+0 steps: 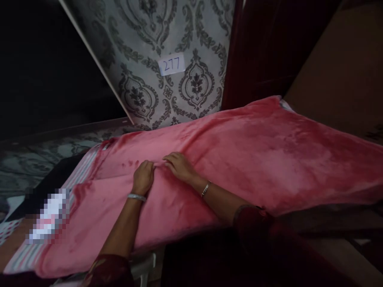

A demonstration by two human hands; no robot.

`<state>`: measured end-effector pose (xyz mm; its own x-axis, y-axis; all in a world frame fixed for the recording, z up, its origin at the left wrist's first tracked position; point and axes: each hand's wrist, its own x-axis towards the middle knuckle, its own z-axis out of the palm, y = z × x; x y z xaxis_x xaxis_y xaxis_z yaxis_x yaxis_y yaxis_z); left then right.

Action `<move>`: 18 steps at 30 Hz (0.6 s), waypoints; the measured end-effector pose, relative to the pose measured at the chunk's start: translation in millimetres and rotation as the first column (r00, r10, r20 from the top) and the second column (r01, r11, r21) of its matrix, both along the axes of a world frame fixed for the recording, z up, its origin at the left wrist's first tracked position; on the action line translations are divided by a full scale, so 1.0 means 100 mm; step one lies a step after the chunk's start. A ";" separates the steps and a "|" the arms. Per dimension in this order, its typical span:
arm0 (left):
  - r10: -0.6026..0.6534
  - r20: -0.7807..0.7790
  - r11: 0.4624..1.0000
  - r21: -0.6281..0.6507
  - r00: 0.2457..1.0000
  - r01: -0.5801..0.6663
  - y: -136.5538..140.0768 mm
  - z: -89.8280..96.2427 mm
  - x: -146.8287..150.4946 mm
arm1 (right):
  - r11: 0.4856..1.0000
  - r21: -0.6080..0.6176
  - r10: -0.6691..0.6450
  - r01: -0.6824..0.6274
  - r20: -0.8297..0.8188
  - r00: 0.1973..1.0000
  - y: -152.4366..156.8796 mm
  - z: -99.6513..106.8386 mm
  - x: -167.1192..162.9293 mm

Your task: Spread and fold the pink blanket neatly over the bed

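A pink plush blanket (254,151) lies spread over a bed. Both my hands rest on it near its middle. My left hand (143,175) is curled and pinches a fold of the fabric. My right hand (179,165) lies just beside it, fingers bent and pressed on the same fold. Each wrist carries a metal bangle.
A striped sheet (82,169) shows under the blanket at the left. Patterned grey wallpaper (143,91) with a paper tag reading 277 (171,63) stands behind. A dark red curtain (263,52) hangs at the back right, a brown panel (344,67) beside it.
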<state>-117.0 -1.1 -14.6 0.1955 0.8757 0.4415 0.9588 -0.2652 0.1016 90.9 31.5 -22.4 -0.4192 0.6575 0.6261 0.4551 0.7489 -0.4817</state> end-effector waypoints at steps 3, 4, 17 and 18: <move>0.093 0.008 0.989 0.111 0.996 -0.094 0.02 -0.04 -0.08 | 0.997 0.019 -0.071 0.071 -0.034 0.997 0.15 0.01 0.49; 0.107 0.008 0.985 0.132 0.994 -0.107 0.02 -0.03 -0.08 | 0.995 0.021 -0.097 0.098 -0.040 0.995 0.22 -0.01 0.73; 0.125 -0.176 0.980 0.179 0.976 -0.093 0.00 0.65 0.04 | 0.936 -0.014 -0.345 0.353 0.177 0.922 0.42 -0.46 2.92; 0.139 -0.185 0.978 0.182 0.973 -0.105 0.00 0.68 0.04 | 0.943 -0.011 -0.325 0.332 0.182 0.928 0.42 -0.47 2.90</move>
